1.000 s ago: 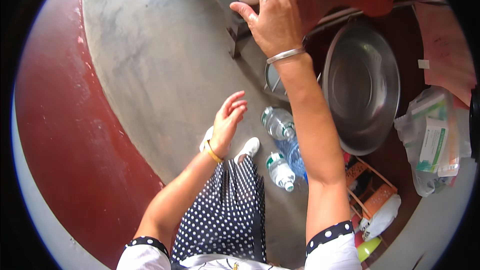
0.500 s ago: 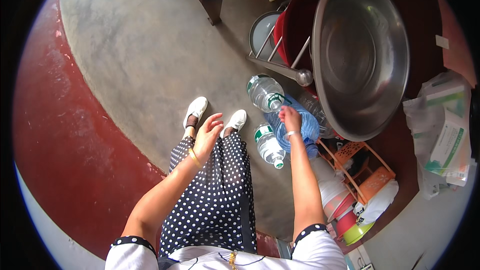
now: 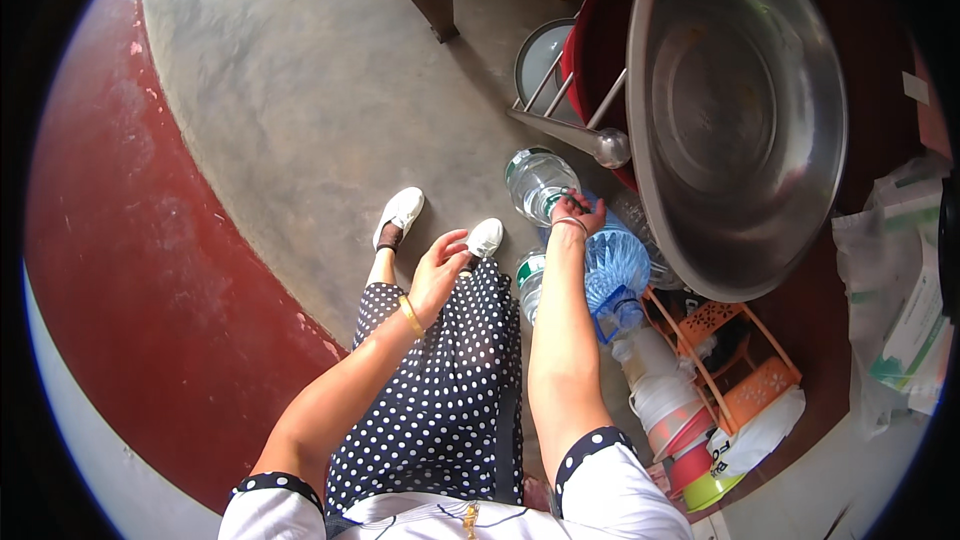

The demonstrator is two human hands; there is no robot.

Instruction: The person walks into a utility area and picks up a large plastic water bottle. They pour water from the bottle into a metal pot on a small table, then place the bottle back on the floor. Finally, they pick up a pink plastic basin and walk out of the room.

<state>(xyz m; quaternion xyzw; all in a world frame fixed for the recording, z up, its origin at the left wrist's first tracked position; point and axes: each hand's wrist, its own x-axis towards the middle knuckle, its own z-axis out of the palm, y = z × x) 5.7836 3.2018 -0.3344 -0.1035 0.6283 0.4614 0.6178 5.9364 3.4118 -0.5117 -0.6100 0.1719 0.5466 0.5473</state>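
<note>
Pictured with right hand [image 3: 580, 212] at the neck of a clear bottle [image 3: 537, 176], right of the white shoes [image 3: 402, 210], unclear whether gripping; with left hand [image 3: 436, 278] loosely open, empty; liable to knock the adjacent blue bottle [image 3: 618, 265] by pulling sideways, or slip through too shallow a hold.

Right forearm [image 3: 568, 340] is hiding part of lower bottle [image 3: 530, 283]; right hand [image 3: 582, 215] is partly covering upper bottle [image 3: 538, 180], grip not showing clearly. Picture edges are cutting basin [image 3: 725, 140], bag [image 3: 868, 270].
</note>
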